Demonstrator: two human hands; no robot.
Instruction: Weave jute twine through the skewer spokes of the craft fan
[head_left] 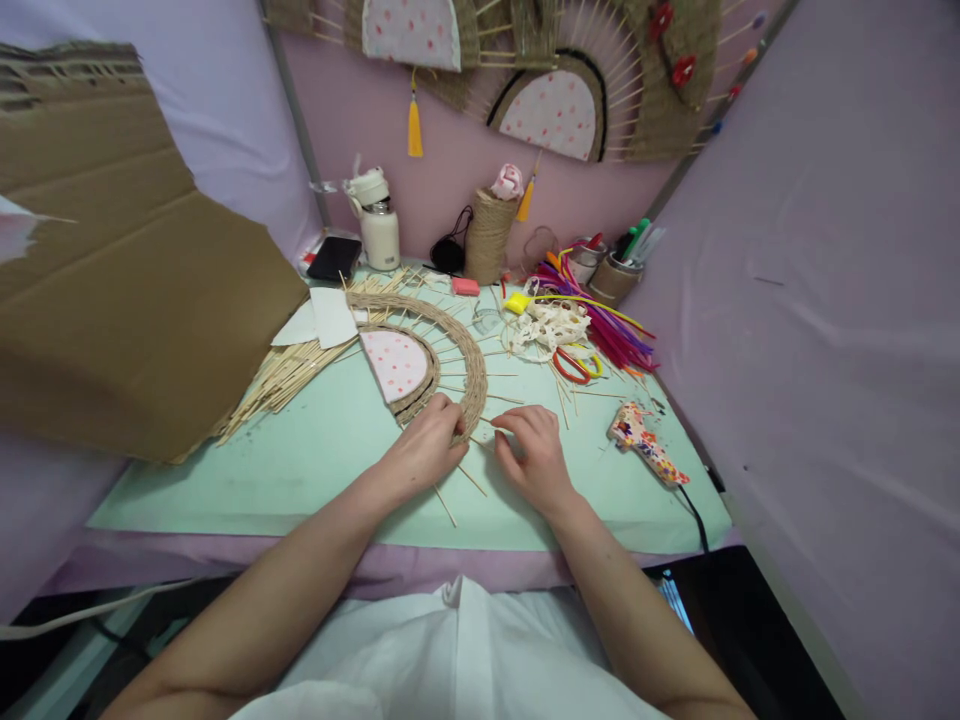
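On the mint-green tabletop lies a half-round fan of thin sticks with a woven twine band and a dotted pink-white centre. My left hand is closed over the band's lower end, its fingertips curled at the twine. Just right of it, my right hand has thumb and forefinger brought close together at the tip of one of the sticks. Several bare stick ends stick out below my left hand. What lies under the left fingers is hidden.
A bundle of sticks and a cardboard sheet are on the left. At the back stand a bottle and twine spool. To the right are scissors, pipe cleaners and a patterned glue gun with a cord.
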